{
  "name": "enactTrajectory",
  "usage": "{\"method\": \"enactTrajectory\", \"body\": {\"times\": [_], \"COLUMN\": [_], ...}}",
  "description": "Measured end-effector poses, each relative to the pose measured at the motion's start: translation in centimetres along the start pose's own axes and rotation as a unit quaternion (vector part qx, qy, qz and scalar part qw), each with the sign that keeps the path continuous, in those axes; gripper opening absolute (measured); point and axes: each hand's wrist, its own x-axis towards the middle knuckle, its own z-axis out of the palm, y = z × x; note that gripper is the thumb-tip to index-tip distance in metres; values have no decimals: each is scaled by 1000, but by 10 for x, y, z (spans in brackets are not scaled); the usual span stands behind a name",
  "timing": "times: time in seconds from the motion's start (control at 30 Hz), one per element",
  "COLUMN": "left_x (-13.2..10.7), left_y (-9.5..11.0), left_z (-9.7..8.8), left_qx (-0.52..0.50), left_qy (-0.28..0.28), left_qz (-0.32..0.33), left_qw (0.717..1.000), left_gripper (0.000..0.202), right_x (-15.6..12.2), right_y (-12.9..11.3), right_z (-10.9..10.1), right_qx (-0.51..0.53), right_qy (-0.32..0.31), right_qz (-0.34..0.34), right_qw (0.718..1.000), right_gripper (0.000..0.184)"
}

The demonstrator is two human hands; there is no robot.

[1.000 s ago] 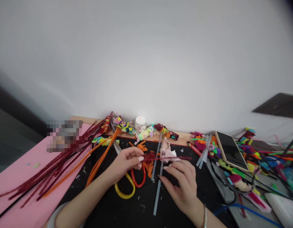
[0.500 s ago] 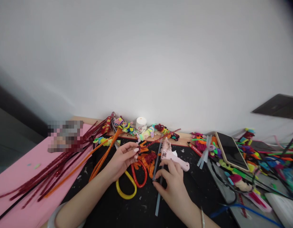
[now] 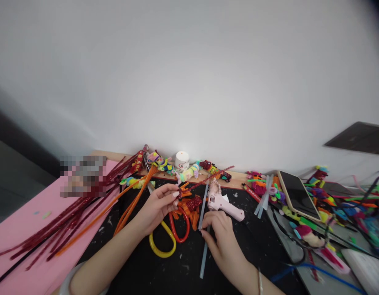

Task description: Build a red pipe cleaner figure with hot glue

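My left hand (image 3: pixel 161 207) is closed in a pinch on a dark red tinsel pipe cleaner (image 3: pixel 212 177), whose free end slants up to the right. Under and beside those fingertips lies a red and orange pipe-cleaner piece (image 3: pixel 194 204). My right hand (image 3: pixel 218 235) is closed, thumb and fingertip together on a tiny dark thing too small to name. Those fingertips are at a translucent glue stick (image 3: pixel 203 205); whether they touch it I cannot tell. Just beyond the hand rests a pale pink glue gun (image 3: pixel 224 207). Scissors (image 3: pixel 162 250) with yellow and red handles lie between my hands.
Dark red tinsel pipe cleaners (image 3: pixel 69 219) spread across the pink surface (image 3: pixel 11 241) at left. A white paper cup (image 3: pixel 182 159) stands by the wall among small pipe-cleaner figures (image 3: pixel 189 172). To the right lie a phone (image 3: pixel 300 194) and a pile of colourful pipe cleaners (image 3: pixel 346 209).
My right hand's fingers have drawn closer together and the hand has lowered slightly, baring more of the glue gun. My left hand keeps its pinch.
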Motion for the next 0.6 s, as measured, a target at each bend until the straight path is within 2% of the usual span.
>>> {"method": "enactTrajectory", "body": {"times": [0.1,0.27,0.4,0.6], "left_x": [0,0,0,-1], "left_y": [0,0,0,0], "left_z": [0,-1,0,0], "left_qx": [-4,-4,-2,2], "left_qy": [-2,2,8,5], "left_qz": [2,3,3,3], "left_qw": [1000,1000,1000,1000], "left_gripper": [16,18,19,18], "right_x": [-2,-4,-5,-5], "right_y": [-1,-2,-2,-3], "right_z": [-1,1,3,0], "right_qx": [21,62,92,74], "right_qy": [-9,10,19,-6], "right_qz": [-11,-42,-24,-37], "right_qw": [1000,997,995,997], "right_gripper": [16,18,20,19]}}
